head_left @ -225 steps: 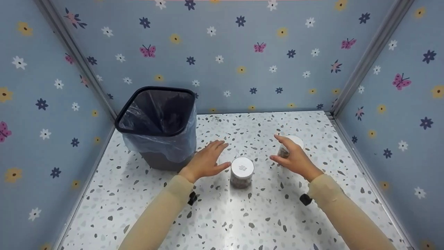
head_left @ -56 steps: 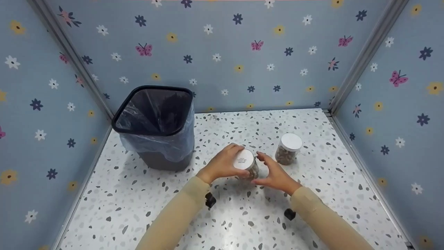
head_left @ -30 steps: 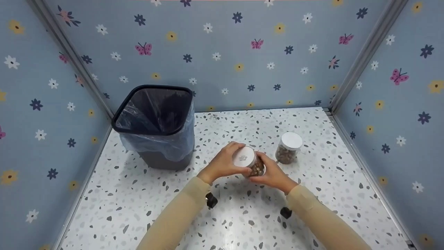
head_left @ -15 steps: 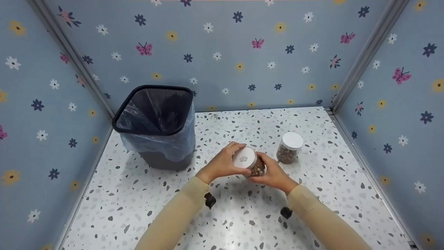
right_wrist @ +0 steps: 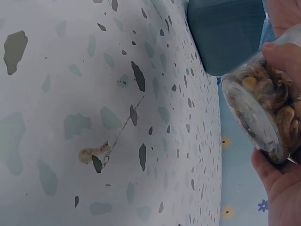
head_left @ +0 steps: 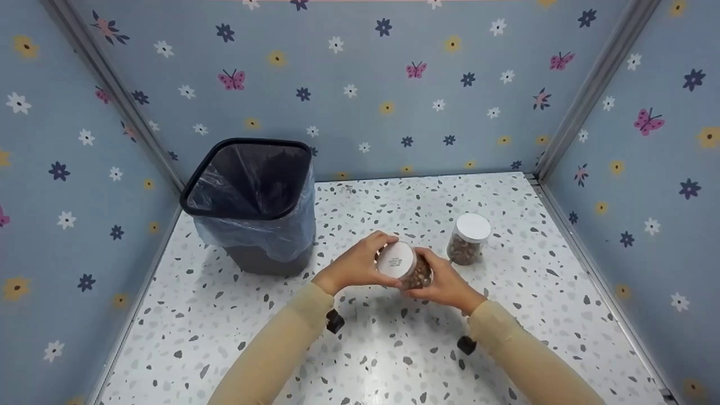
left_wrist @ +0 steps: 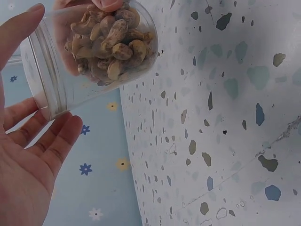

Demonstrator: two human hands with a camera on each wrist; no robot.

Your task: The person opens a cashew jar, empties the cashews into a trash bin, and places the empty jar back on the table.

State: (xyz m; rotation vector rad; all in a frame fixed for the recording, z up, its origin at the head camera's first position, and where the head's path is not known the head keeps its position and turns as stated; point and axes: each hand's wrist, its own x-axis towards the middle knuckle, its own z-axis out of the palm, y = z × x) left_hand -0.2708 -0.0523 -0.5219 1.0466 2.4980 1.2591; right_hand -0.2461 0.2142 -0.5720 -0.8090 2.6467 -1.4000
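Observation:
A clear jar (head_left: 418, 273) of brown, cashew-like nuts is tilted between both hands, its white lid (head_left: 395, 260) turned up and to the left. My left hand (head_left: 360, 265) holds the lid's rim, thumb on one side and fingers on the other. Around the lower body of the jar, my right hand (head_left: 444, 286) grips with thumb and fingers. In the left wrist view, the nuts (left_wrist: 115, 47) lie toward the jar's base, and the base hangs over the table. The right wrist view shows the round jar bottom (right_wrist: 254, 120) with fingers below it.
A second white-lidded jar (head_left: 465, 249) of similar nuts stands upright just beyond my right hand. At the left is a dark bin (head_left: 270, 256) with a clear liner over its rim. Flower-patterned walls (head_left: 360, 73) enclose the speckled table (head_left: 360, 360) at the back and sides.
Earlier the nearer jar stood on the table and my right hand was by the second jar. Both hands then took hold of the nearer jar and tilted it. Lately the left hand shifts slightly.

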